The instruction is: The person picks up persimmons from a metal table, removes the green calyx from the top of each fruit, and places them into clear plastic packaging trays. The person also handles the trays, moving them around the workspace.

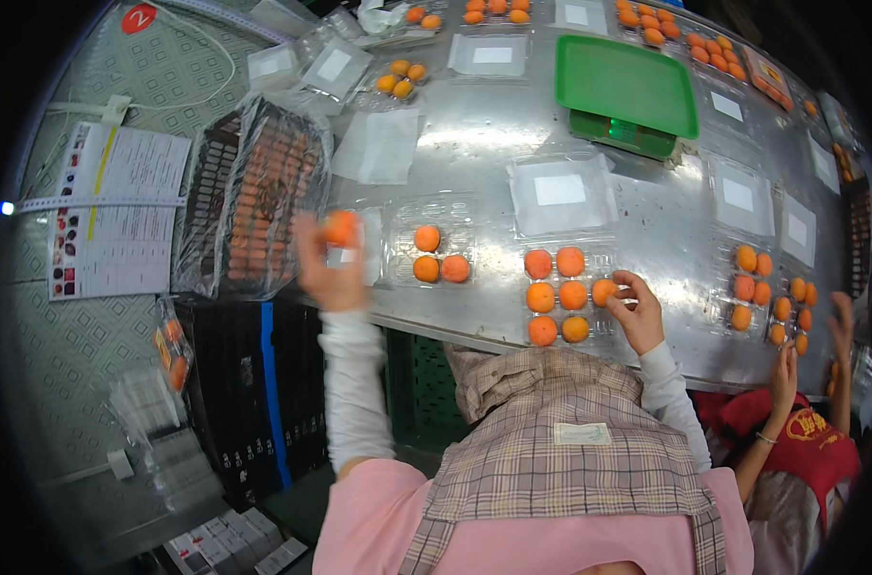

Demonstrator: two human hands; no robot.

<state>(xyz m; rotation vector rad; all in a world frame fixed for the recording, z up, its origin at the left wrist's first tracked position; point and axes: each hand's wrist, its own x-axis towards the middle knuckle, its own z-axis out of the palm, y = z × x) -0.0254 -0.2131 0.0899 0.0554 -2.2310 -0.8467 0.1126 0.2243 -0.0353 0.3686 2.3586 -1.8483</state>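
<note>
Blurred by motion, my left hand (329, 262) holds an orange fruit (341, 228) between the plastic-wrapped crate (274, 194) and the table's left part. My right hand (637, 309) has its fingertips on another orange fruit (603, 292), at the right side of a clear plastic tray (600, 251). In that tray, several more orange fruits (572, 295) sit in two columns beside it. A second clear tray (439, 208) to the left bears 3 fruits (426, 269). Behind the right tray lies a clear container lid with a white pad and label (559, 190).
A green-topped weighing scale (626, 86) stands farther back on the metal table (472, 136). More fruit trays (400, 79) lie along the far edge. At the right, a co-worker's hands (784, 374) are near other trays. Black stacked crates (227, 402) stand below the wrapped crate.
</note>
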